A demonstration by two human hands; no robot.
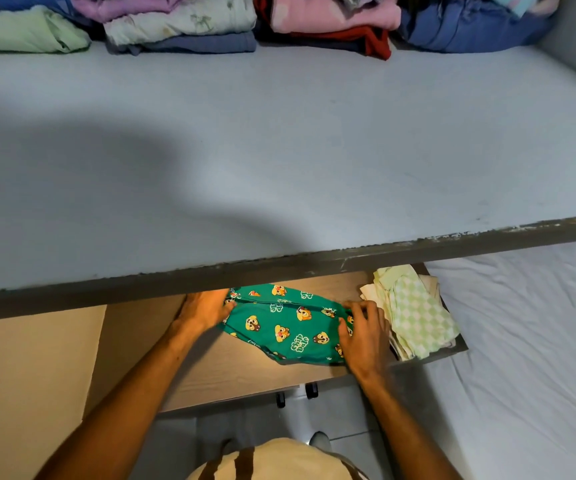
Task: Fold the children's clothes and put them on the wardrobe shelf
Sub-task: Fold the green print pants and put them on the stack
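Note:
A green children's garment printed with cartoon chipmunks lies folded on a lower wooden shelf, partly under the edge of the grey shelf above. My left hand grips its left end and my right hand presses and pinches its right end. To the right of it sits a folded stack of pale green checked clothes, touching my right hand.
The wide grey upper shelf holds folded piles at its back: light green, floral and blue, pink and red, dark blue. A white sheeted bed lies to the right. Tiled floor shows below.

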